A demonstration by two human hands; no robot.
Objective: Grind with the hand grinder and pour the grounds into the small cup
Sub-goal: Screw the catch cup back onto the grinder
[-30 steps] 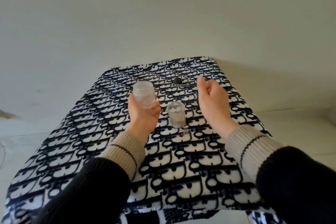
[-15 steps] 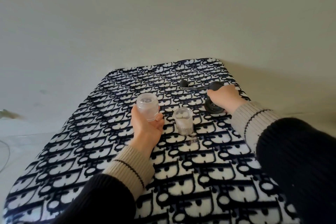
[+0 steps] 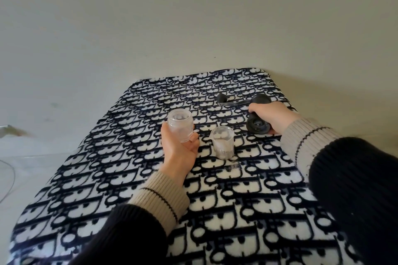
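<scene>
Left hand [image 3: 179, 150] cradles clear jar [image 3: 180, 128]; right hand [image 3: 272, 117] apparently clasps grinder [image 3: 257, 127].

Two hands: left [image 3: 178, 153], right [image 3: 272, 117]. One clear jar [image 3: 180, 128], one small cup [image 3: 223, 145], one black grinder [image 3: 257, 123], one patterned cloth [image 3: 215, 211].

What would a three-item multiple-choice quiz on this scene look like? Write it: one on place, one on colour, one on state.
1. Where is the small cup?
A. between the hands
B. left of the jar
C. on the grinder

2. What colour is the grinder?
A. white
B. black
C. red

3. How is the jar?
A. lying on the cloth
B. capped
C. held in the left hand

A: it stands on the cloth between left hand and right hand.
B: body and crank are black.
C: the fingers wrap it, mouth open.
</scene>
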